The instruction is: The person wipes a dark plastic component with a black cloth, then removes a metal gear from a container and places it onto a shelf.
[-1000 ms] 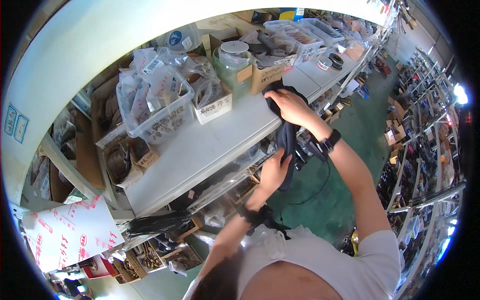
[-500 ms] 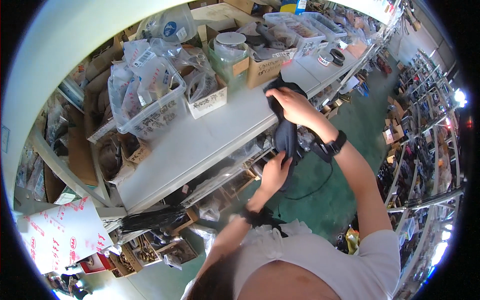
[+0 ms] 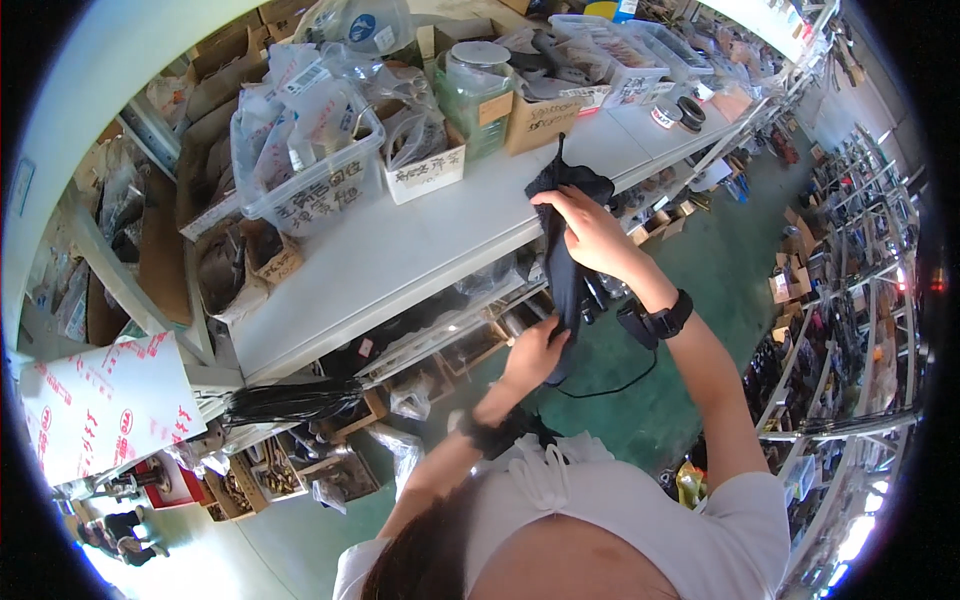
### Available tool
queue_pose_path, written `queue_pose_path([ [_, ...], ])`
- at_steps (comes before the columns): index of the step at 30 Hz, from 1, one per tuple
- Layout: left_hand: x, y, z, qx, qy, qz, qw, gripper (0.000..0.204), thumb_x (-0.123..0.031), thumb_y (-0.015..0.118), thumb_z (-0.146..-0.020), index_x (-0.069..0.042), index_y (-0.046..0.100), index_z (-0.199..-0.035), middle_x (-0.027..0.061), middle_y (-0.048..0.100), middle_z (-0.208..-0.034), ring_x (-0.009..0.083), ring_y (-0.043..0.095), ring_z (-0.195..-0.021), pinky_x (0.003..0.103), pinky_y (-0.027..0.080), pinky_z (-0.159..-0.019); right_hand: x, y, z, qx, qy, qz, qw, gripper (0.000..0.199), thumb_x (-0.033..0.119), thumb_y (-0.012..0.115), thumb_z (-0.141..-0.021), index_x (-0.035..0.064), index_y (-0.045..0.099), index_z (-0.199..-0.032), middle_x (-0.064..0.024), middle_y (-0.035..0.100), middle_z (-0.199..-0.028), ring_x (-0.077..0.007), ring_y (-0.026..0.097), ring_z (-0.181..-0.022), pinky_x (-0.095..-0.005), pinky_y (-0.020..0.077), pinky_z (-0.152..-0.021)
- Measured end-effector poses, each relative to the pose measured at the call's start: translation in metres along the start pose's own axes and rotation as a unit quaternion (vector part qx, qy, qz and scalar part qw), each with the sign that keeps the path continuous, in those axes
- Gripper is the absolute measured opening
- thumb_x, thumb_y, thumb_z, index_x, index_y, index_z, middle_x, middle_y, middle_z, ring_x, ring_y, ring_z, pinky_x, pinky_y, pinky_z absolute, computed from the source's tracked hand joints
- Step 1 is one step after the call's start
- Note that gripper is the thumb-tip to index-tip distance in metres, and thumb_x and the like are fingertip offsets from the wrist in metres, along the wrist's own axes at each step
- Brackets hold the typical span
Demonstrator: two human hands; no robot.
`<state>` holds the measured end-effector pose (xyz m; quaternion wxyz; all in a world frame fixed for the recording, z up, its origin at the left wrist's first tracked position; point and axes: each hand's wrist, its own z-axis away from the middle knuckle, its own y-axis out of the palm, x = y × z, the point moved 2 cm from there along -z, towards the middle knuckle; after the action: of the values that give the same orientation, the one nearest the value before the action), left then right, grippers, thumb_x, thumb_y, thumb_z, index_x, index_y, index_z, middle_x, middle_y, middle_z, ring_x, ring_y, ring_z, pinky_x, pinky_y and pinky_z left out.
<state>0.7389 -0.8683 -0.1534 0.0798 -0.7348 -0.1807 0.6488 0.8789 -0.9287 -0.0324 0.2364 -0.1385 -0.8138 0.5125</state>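
A limp black fabric item (image 3: 562,285) with a thin black cord (image 3: 625,385) hangs at the front edge of the white shelf; its exact kind does not show. My right hand (image 3: 590,230) grips its upper part, thumb and fingers closed on the cloth. Lower down, my left hand (image 3: 532,355) pinches the lower end. Beside my right wrist, which wears a black watch (image 3: 670,315), dangles a small black block-like piece (image 3: 636,322). The item's top rests over or just above the shelf edge; which of the two is hard to tell.
Along the back of the white shelf (image 3: 400,250) stand a clear plastic bin (image 3: 330,185) of bagged parts, a white carton (image 3: 425,175), a green-tinted jar (image 3: 480,110) and a cardboard box (image 3: 540,120). Lower shelves hold parts boxes (image 3: 270,465). Crowded racks (image 3: 840,330) line the right side.
Both hands still hold the black fabric. My left hand has shifted down and left, drawing the cloth straighter, and the cord now hangs in a wider loop. The view has turned slightly.
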Motion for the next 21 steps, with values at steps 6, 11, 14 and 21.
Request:
queue_pose_path([
  [6,0.021,-0.05,0.019,0.028,-0.02,-0.096,0.995,0.018,-0.019,0.056,-0.077,-0.005,0.055,-0.087,0.0202,0.057,-0.073,0.0381,0.056,-0.071,0.044,0.045,-0.061,0.061,0.026,-0.02,0.049,-0.054,-0.134,0.988,0.049,-0.011,0.042,-0.063,0.0082,0.047,-0.107,-0.015,0.051,-0.098,-0.0335,0.048,-0.094,-0.0381,0.0406,-0.083],
  [11,0.025,-0.066,0.032,0.052,-0.063,-0.093,0.992,0.018,-0.012,0.055,-0.076,-0.003,0.059,-0.09,0.0211,0.058,-0.079,0.0374,0.056,-0.076,0.041,0.044,-0.064,0.098,0.041,-0.035,0.076,-0.047,-0.076,0.993,0.042,-0.005,0.046,-0.067,0.0093,0.048,-0.106,-0.0113,0.055,-0.1,-0.0302,0.051,-0.096,-0.0407,0.038,-0.09],
  [14,0.015,-0.074,0.03,0.005,-0.041,-0.098,0.994,0.017,-0.013,0.054,-0.077,-0.001,0.057,-0.089,0.0218,0.057,-0.077,0.0382,0.055,-0.073,0.042,0.044,-0.062,0.094,0.035,-0.05,0.103,0.001,-0.054,0.993,0.037,0.003,0.048,-0.07,0.0113,0.05,-0.106,-0.01,0.056,-0.105,-0.027,0.052,-0.1,-0.04,0.0348,-0.094],
  [21,-0.01,-0.084,0.035,-0.049,0.005,-0.156,0.987,0.01,-0.013,0.055,-0.075,-0.004,0.053,-0.076,0.0195,0.056,-0.067,0.0368,0.056,-0.065,0.043,0.045,-0.057,0.096,0.036,-0.053,0.083,0.001,-0.076,0.994,0.039,0.002,0.049,-0.069,0.01,0.05,-0.107,-0.0143,0.056,-0.1,-0.0319,0.054,-0.093,-0.0386,0.0447,-0.078],
])
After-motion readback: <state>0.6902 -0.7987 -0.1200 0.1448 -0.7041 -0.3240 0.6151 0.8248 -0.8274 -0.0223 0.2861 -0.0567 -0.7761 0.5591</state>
